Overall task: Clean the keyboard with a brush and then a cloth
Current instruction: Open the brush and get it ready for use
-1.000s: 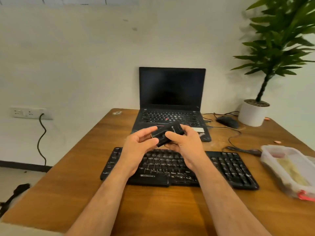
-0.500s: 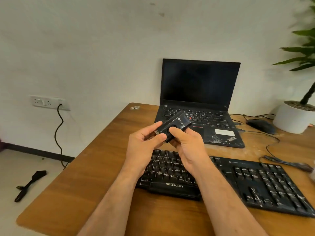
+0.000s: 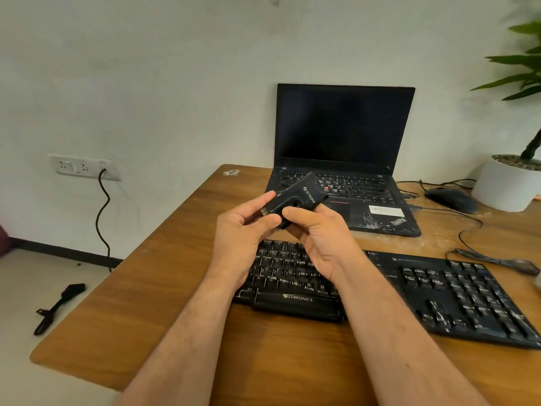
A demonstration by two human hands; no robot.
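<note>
A black dusty keyboard (image 3: 456, 291) lies across the wooden desk (image 3: 146, 288) in front of me. Above its left half I hold a small black rectangular case (image 3: 304, 193) with white lettering, tilted up to the right. My left hand (image 3: 243, 238) pinches its lower left end between thumb and fingers. My right hand (image 3: 319, 238) grips its lower side, thumb on top. Its contents are hidden. No cloth is in view.
An open black laptop (image 3: 345, 133) stands behind the keyboard. A black mouse (image 3: 450, 199) with its cable and a white plant pot (image 3: 506, 186) are at the right. A black tool (image 3: 58, 306) lies on the floor to the left, below a wall socket (image 3: 83, 167).
My view has swung left, so the plastic tub at the right is out of frame. Both hands still hold the black case above the keyboard, raised slightly and tilted more.
</note>
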